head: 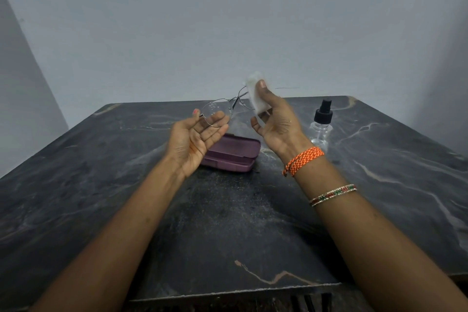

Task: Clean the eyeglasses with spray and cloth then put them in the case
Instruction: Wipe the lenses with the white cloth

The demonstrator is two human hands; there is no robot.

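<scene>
Head view: a person's two bare forearms reach out over a dark marbled table [101,197], with a plain grey wall behind.
Case: a purple glasses case [234,153] lies open on the table, and every other place below is told from it.
Glasses: thin wire-framed glasses [222,109] are held in the air above the case, tilted, with small droplets showing on the lens nearer the left hand; one thin arm of the frame sticks out to the right, beyond the cloth.
Left hand: the left hand [196,138] is above the left end of the case, palm up, fingers fairly straight and wide, with the left lens resting against the fingertips; whether the thumb pinches the rim I cannot tell.
Right hand: the right hand [274,121] is above the right end of the case, thumb and fingers pinching the cloth against the right lens.
Cloth: a white cloth [257,95] sits folded over the right lens, above the case.
Bottle: a clear spray bottle [321,126] with a black pump top stands upright on the table, to the right of the case and apart from it.
Wrist: an orange braided band [302,161] and a thin beaded bangle [333,194] circle the right forearm, nearer the camera than the case.
</scene>
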